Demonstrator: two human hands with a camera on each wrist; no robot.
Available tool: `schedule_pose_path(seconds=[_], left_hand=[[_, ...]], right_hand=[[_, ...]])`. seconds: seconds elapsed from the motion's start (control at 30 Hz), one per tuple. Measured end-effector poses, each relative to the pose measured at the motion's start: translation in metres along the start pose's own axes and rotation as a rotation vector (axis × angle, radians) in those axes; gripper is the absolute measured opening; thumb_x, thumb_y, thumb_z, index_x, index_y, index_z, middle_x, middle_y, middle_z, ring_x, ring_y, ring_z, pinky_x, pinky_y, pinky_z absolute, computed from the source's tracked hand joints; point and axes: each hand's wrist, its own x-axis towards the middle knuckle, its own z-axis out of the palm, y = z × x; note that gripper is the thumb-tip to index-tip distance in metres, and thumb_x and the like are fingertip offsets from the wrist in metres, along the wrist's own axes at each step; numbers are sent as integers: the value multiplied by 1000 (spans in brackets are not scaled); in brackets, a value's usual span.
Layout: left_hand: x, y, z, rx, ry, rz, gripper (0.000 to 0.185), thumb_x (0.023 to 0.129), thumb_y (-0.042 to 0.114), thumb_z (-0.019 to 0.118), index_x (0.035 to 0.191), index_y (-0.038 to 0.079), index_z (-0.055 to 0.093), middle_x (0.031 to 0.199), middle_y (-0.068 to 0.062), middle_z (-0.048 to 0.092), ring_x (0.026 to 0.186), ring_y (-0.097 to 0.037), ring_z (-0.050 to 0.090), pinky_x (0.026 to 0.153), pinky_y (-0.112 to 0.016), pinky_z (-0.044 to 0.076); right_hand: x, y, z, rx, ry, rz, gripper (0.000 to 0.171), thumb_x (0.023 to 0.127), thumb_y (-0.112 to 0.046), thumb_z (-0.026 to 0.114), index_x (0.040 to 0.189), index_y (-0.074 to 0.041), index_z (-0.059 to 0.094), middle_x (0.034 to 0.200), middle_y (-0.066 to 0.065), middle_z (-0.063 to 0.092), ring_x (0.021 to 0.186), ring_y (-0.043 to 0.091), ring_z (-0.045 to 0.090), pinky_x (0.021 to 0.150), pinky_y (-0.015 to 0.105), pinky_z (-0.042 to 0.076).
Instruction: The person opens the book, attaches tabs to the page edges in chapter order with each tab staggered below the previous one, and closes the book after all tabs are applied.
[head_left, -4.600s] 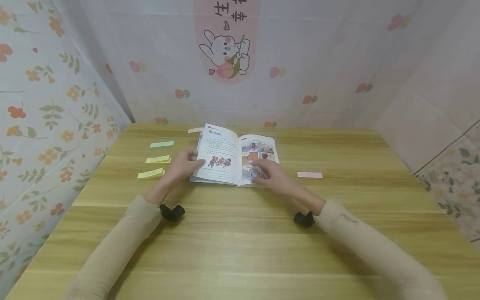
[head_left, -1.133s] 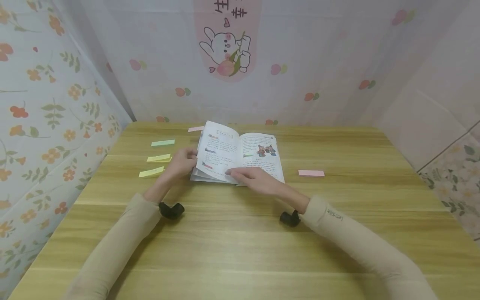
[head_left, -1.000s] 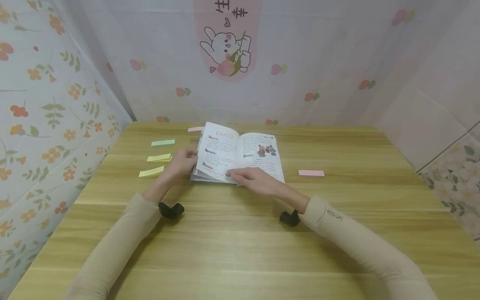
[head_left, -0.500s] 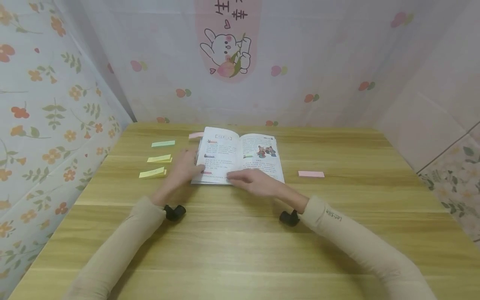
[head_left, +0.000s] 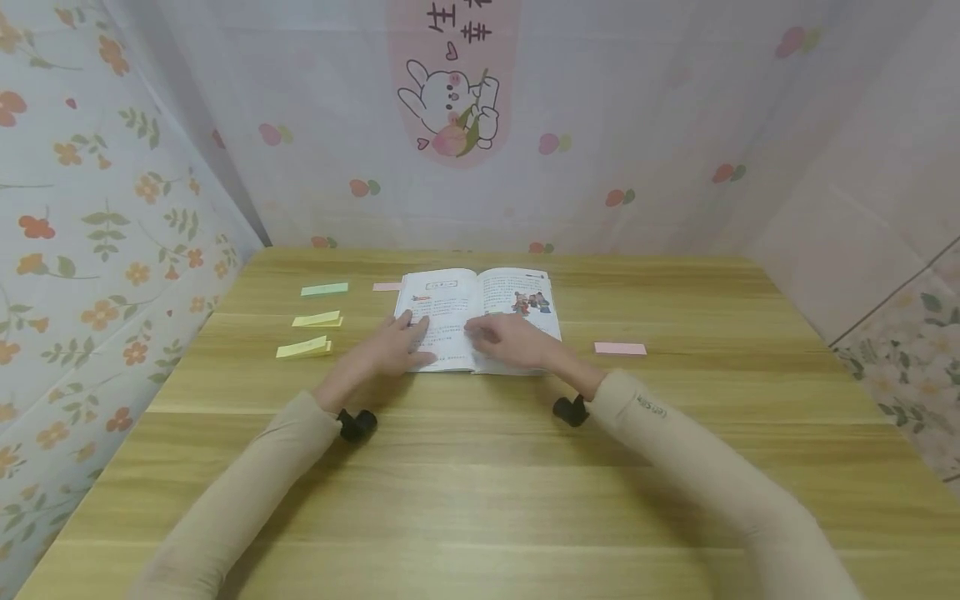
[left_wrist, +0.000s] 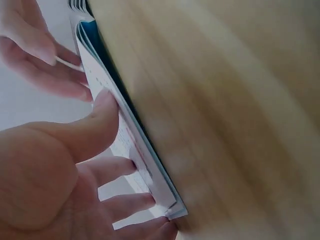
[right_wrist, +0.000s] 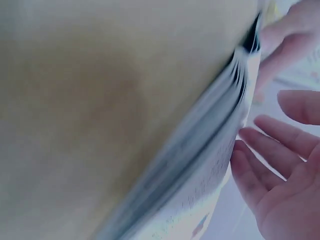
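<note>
An open book [head_left: 438,312] with printed text and a small cartoon picture lies on the wooden table. On its left page rests my left hand [head_left: 393,346], fingers spread. My right hand [head_left: 517,340] lies across the right page, its fingertips at the middle fold. In the left wrist view, the thumb and fingers of my left hand [left_wrist: 65,165] touch the page near the book's lower edge [left_wrist: 145,150]. The right wrist view shows the fingers of my right hand [right_wrist: 285,170] straight and loose against the page, beside the thick stack of pages [right_wrist: 195,150].
Left of the book lie a green sticky-note strip [head_left: 324,289] and two yellow pads [head_left: 317,319] with raised top sheets. A pink strip [head_left: 386,287] sits at the book's upper left. Another pink strip [head_left: 619,348] lies to the right. Patterned curtains [head_left: 600,125] hang behind the table.
The book has gone from a comic spread to a different one. My left hand has moved from the left edge onto the page, which has flattened. My right hand has shifted to the fold.
</note>
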Motion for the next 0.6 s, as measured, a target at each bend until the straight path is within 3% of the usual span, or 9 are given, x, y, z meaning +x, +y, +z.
schedule_pose_path(seconds=[0.13, 0.27, 0.33, 0.43, 0.53, 0.6], left_hand=[[-1, 1, -3, 1, -9, -13, 74, 103, 37, 57, 156, -4, 25, 158, -38, 14, 144, -58, 15, 117, -62, 17], [-2, 0, -4, 7, -15, -18, 76, 102, 37, 59, 156, -4, 26, 158, -38, 15, 143, -58, 17, 116, -64, 20], [-2, 0, -3, 7, -15, -15, 76, 102, 38, 60, 156, -4, 27, 158, -37, 15, 143, -58, 17, 115, -64, 22], [0, -1, -2, 2, -16, -16, 77, 101, 39, 61, 156, -3, 27, 159, -37, 15, 144, -57, 17, 115, -64, 23], [2, -2, 0, 5, -15, -13, 78, 100, 39, 61, 156, -3, 27, 159, -36, 16, 144, -56, 18, 115, -64, 22], [2, -2, 0, 0, -18, -14, 78, 100, 39, 62, 156, -3, 27, 159, -36, 16, 144, -56, 18, 115, -64, 22]], right_hand=[[19, 5, -7, -54, 16, 34, 35, 101, -14, 56, 133, 1, 59, 121, 16, 66, 101, 24, 58, 96, 40, 47], [41, 8, -12, -89, -25, 57, 18, 100, -15, 59, 110, 0, 58, 96, 12, 61, 88, 24, 54, 84, 39, 46], [51, 11, -14, -133, -54, 70, 17, 101, -18, 59, 102, -3, 53, 95, 12, 58, 89, 26, 54, 85, 39, 46], [64, 15, -16, -200, -93, 101, 24, 102, -25, 59, 107, -2, 52, 120, 20, 59, 115, 33, 56, 103, 40, 43], [73, 18, -17, -244, -117, 159, 42, 103, -33, 57, 126, 1, 50, 152, 25, 40, 144, 37, 33, 120, 43, 25], [77, 21, -17, -243, -146, 210, 59, 104, -38, 54, 144, 3, 40, 162, 24, 23, 151, 37, 17, 123, 44, 14]])
